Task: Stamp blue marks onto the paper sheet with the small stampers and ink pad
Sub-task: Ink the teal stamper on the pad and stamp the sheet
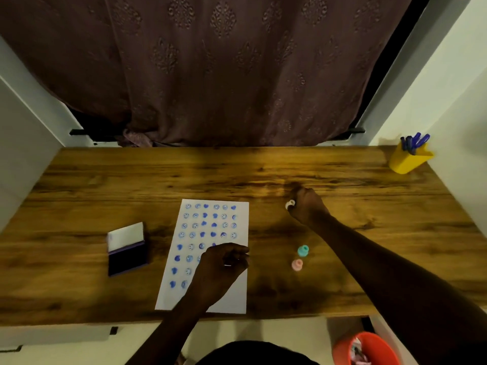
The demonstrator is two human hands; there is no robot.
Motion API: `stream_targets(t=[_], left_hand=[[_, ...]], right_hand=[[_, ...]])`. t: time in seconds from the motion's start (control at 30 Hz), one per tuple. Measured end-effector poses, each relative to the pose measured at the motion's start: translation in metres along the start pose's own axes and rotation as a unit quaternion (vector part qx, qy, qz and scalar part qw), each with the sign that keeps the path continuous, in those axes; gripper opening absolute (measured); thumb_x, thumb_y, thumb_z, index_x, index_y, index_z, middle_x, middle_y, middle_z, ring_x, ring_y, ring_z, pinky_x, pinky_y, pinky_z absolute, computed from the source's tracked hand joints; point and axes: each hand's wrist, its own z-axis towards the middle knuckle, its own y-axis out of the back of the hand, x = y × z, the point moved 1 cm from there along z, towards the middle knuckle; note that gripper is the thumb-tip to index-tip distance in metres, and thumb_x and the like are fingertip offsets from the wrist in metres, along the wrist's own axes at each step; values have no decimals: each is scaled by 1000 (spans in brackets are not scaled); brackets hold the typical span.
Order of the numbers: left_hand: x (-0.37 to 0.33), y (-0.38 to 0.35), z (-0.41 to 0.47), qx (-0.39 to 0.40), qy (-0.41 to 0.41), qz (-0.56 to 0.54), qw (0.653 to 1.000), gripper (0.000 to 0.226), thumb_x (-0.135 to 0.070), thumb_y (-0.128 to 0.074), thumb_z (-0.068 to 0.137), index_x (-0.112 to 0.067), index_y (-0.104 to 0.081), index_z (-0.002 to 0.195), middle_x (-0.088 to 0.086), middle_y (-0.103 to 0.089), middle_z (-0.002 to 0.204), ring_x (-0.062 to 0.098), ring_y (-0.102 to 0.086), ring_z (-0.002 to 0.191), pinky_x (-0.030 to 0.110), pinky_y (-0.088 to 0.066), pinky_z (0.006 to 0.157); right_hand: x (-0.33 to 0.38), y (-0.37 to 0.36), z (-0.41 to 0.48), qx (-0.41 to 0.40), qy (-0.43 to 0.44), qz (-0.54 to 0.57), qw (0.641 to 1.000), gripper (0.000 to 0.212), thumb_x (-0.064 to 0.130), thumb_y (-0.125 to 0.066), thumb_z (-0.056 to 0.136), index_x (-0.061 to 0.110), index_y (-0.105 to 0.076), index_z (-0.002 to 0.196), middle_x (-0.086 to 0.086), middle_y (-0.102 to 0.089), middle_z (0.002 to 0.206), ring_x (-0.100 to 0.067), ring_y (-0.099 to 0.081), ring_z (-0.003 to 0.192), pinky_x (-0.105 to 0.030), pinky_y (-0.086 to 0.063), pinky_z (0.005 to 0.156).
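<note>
The wooden desk (105,185) carries everything, and the largest of the task's things on it is the paper sheet (237,296), lying flat near the front edge with rows of blue faces and hearts covering its upper part and its lower strip bare. A single sheet like this is light and limp, likely to slide or lift with a sticky stamp, so it is best pinned flat with a palm or fingertips on a bare margin, not pinched. The left hand (224,262) rests on the sheet's right-middle, its fingers curled in and close together; whether they pinch a stamper I cannot tell. To the left of the sheet, apart from it, sits the ink pad (127,255), lid hinged open and standing up at the back; it looks rigid and steady enough to press into without holding, though its dark surface will stain. The right hand (307,205) is off to the right of the sheet, fingers closed around a small white stamper (290,204). Nearer the front stand a teal stamper (303,251) and a pink stamper (297,265), just beside each other; they seem hard, light and easily tipped, best taken by the narrow waist between thumb and forefinger.
</note>
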Motion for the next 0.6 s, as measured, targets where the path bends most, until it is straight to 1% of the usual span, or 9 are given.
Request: stream_targets(t=[0.1,0.13,0.23,0.27,0.37,0.43,0.47,0.53,0.6], left_hand=[[3,1,-1,-7,13,1,1000,23,-26,-82,84,-45,-71,92,-38,-72,88,-12,-70,89,0,-50,69],[4,1,-1,-7,16,5,1000,22,-27,-82,84,-45,-72,92,-36,-73,89,-10,-71,90,1,-51,70],[3,1,1,-5,17,13,1000,25,-26,-82,84,-48,-70,90,-29,-75,86,-9,-71,90,4,-52,71],[2,1,2,-4,15,14,1000,27,-25,-82,84,-49,-70,89,-30,-75,85,-8,-72,89,4,-52,71],[1,0,5,7,8,6,1000,28,-24,-82,84,-49,-70,87,-32,-74,88,-6,-72,87,4,-52,71],[0,0,8,18,5,8,1000,26,-25,-81,85,-49,-71,87,-33,-74,90,-8,-72,87,2,-51,71],[0,-1,9,24,2,11,1000,26,-26,-81,85,-49,-70,87,-34,-74,90,-8,-72,88,2,-51,71],[0,-3,9,39,-3,14,999,25,-27,-80,85,-49,-69,89,-35,-73,92,-8,-71,89,5,-52,72],[1,-5,8,56,-3,12,998,24,-28,-80,86,-49,-70,91,-35,-73,95,-7,-71,92,8,-53,74]], right_hand=[[-3,-3,1,24,-5,9,1000,32,26,-63,90,9,-68,117,-16,-73,108,-34,-70,96,-34,-56,76],[-3,-2,-1,27,-3,14,1000,34,26,-64,89,10,-67,119,-14,-73,109,-34,-70,97,-33,-56,77],[-2,11,-11,11,4,32,999,57,31,-71,87,14,-56,139,-14,-72,115,-34,-69,105,-40,-58,88],[-3,15,-17,7,-2,29,1000,59,34,-73,86,13,-56,138,-14,-72,116,-34,-69,107,-41,-57,89],[-11,19,-46,33,-47,-6,998,57,43,-80,79,7,-64,121,-16,-71,115,-33,-69,103,-43,-59,86],[-17,14,-71,45,-60,-23,997,57,49,-81,77,6,-68,111,-15,-72,108,-33,-70,99,-40,-59,81],[-20,11,-84,46,-64,-25,997,54,51,-81,76,7,-69,105,-12,-73,102,-31,-71,96,-36,-57,75],[-23,3,-102,46,-76,-19,996,47,52,-81,75,9,-71,92,-7,-73,88,-27,-72,88,-29,-48,65],[-23,-3,-111,39,-77,-28,996,42,48,-79,78,8,-73,89,-10,-75,90,-28,-72,89,-29,-44,65]])
